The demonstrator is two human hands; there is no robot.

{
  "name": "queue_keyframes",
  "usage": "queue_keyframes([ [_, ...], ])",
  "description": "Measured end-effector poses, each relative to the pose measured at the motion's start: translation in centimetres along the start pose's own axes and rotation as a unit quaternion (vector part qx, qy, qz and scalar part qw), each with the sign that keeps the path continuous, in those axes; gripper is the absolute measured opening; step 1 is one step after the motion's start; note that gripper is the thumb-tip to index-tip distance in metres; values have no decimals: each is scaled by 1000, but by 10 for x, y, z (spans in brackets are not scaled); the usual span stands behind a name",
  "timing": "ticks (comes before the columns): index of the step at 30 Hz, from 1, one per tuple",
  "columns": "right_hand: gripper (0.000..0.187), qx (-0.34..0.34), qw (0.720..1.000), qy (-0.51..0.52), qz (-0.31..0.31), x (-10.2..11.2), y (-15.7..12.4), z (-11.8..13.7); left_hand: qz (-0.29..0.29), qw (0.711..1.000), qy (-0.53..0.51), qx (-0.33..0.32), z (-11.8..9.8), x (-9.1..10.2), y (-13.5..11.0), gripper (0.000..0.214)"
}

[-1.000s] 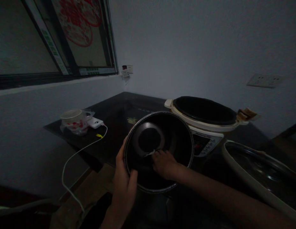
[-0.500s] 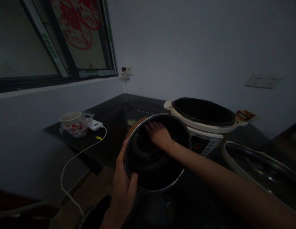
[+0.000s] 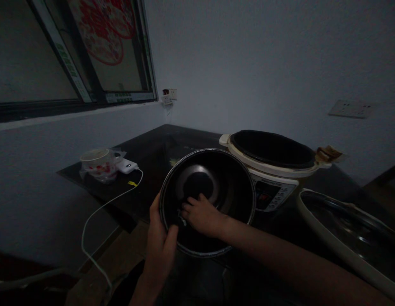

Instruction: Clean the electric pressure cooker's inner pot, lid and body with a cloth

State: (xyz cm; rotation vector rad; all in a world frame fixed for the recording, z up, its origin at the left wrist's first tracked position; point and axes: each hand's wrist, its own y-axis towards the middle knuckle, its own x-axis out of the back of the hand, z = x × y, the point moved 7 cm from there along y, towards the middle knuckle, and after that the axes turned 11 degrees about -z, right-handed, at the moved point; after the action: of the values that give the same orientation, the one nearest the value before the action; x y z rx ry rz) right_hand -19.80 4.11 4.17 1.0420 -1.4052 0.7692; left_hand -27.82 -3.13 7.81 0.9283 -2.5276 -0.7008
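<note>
A dark round inner pot point(image 3: 229, 182) is tilted with its mouth towards me. My left hand point(image 3: 161, 242) grips its left rim, thumb over the edge and fingers behind the outer wall. Reaching inside from the right, my right hand point(image 3: 200, 214) is near the lower left of the inner wall with its fingers apart. A small whitish patch shows beside its fingertips; I cannot tell whether it is a reflection or an object. Behind the pot stands a white electric cooker point(image 3: 274, 172) without a lid, dark inside, its control panel facing me.
An oval glass lid point(image 3: 340, 225) lies at the right. On the black table point(image 3: 153, 148) at the left are a plastic-wrapped mug point(image 3: 98, 165) and a white device point(image 3: 126, 166) with a trailing cable point(image 3: 98, 206). A brown-and-white piece point(image 3: 328, 154) sits on the cooker's right handle.
My right hand has moved down and left inside the pot, from its upper part to the lower left. The pot has turned slightly, showing more of its shiny bottom.
</note>
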Motion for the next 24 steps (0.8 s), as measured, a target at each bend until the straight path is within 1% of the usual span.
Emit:
queue_keyframes([
  [2,26,-38,998,3,46,-6,-15,-7,3,1000,-8,4,-1,0,0,61],
  [5,30,-96,994,-9,53,-6,-28,-24,7,1000,-20,8,-3,-2,0,60],
  [7,39,-132,990,-22,37,-1,-30,-37,10,1000,-23,11,-3,-2,0,61],
  [9,44,-158,987,-36,11,9,-26,-49,15,1000,-25,8,-4,-3,1,62],
  [13,45,-200,977,-57,-41,34,-8,-74,24,999,-34,-10,-7,-5,2,61],
  [17,46,-238,965,-72,-84,55,9,-96,32,999,-32,7,-7,-5,2,62],
  [20,45,-244,961,-76,-109,59,17,-100,37,999,-29,10,-7,-5,2,63],
  [22,45,-229,963,-78,-117,56,19,-93,37,999,-24,11,-6,-4,2,64],
  [24,44,-197,971,-75,-112,47,19,-80,35,999,-18,9,-5,-4,2,63],
])
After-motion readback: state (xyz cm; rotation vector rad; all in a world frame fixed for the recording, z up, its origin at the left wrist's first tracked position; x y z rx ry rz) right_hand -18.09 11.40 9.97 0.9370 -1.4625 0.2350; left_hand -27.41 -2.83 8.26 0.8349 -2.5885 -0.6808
